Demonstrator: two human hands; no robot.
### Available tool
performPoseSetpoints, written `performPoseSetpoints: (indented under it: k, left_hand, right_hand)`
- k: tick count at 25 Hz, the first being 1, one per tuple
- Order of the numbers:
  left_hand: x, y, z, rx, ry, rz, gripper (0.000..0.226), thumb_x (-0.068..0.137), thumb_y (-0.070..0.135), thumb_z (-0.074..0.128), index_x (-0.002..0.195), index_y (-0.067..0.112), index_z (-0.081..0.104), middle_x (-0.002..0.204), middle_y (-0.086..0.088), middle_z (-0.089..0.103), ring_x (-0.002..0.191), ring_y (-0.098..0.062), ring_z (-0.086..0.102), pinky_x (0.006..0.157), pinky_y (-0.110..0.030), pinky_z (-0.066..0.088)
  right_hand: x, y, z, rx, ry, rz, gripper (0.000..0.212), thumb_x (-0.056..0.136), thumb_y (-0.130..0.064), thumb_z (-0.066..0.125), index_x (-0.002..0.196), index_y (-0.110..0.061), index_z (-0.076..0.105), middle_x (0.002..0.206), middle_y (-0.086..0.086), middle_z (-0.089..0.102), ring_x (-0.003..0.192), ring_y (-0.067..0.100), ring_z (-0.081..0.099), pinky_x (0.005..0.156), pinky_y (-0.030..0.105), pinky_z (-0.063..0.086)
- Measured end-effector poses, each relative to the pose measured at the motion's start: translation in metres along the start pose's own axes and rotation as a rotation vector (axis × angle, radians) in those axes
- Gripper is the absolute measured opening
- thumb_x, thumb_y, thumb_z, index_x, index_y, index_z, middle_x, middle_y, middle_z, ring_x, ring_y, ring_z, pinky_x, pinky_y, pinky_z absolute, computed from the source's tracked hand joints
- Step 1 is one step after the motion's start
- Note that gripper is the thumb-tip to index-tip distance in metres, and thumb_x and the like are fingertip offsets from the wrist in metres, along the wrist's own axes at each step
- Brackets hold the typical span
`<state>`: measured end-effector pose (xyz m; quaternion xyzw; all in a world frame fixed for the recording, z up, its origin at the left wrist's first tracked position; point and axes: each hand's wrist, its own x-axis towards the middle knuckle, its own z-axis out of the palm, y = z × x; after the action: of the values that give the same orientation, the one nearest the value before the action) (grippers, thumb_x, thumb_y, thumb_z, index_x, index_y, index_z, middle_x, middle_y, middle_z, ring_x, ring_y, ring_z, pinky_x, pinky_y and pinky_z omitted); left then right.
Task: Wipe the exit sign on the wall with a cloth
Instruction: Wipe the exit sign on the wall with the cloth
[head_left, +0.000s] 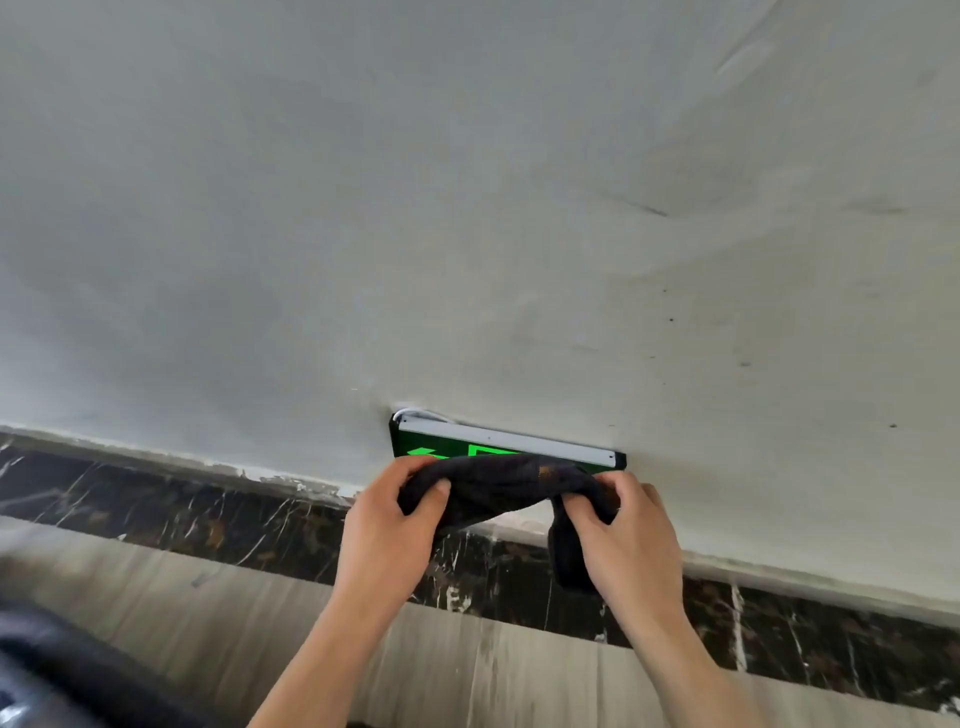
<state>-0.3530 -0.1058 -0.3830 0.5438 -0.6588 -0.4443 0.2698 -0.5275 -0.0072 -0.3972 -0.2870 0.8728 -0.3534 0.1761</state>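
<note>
Low in the frame's centre, your left hand (387, 530) and right hand (626, 540) each pinch the dark cloth (498, 488), stretched over the green exit sign (498, 447). Hard pressure could loosen its mount.

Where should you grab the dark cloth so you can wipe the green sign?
Probably at its two ends, coming from below. The cloth lies stretched across the lower face of the exit sign, so the left hand pinches one end and the right hand the other, where a loose tail hangs down.
</note>
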Motion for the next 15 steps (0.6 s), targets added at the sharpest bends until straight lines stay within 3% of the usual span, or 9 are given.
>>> performPoseSetpoints:
  k: [6, 11, 15]
  left_hand:
    - [0.016, -0.070, 0.049, -0.110, 0.003, -0.015, 0.015, 0.090, 0.030, 0.061, 0.098, 0.041, 0.064, 0.085, 0.018, 0.070, 0.079, 0.000, 0.065, 0.071, -0.030, 0.056]
    - [0.021, -0.098, 0.067, -0.256, -0.075, -0.019, 0.021, 0.092, 0.028, 0.059, 0.109, 0.039, 0.065, 0.092, 0.017, 0.071, 0.088, 0.001, 0.066, 0.078, -0.024, 0.053]
    - [0.015, -0.102, 0.070, -0.390, -0.206, -0.013, 0.026, 0.096, 0.024, 0.053, 0.115, 0.036, 0.066, 0.101, 0.016, 0.072, 0.099, 0.000, 0.065, 0.086, -0.024, 0.051]
  right_hand:
    - [0.019, 0.052, 0.073, 0.353, -0.038, 0.190, 0.012, 0.084, -0.046, 0.064, 0.088, -0.036, 0.058, 0.093, -0.011, 0.066, 0.086, 0.009, 0.060, 0.079, 0.041, 0.054]
    - [0.021, 0.063, 0.110, 0.610, -0.084, 0.227, 0.016, 0.086, -0.038, 0.067, 0.100, -0.035, 0.059, 0.105, -0.004, 0.065, 0.098, 0.015, 0.061, 0.089, 0.046, 0.054]
    - [0.015, 0.062, 0.117, 0.713, -0.167, 0.214, 0.018, 0.088, -0.033, 0.068, 0.104, -0.028, 0.060, 0.103, 0.000, 0.068, 0.098, 0.016, 0.065, 0.089, 0.046, 0.056]
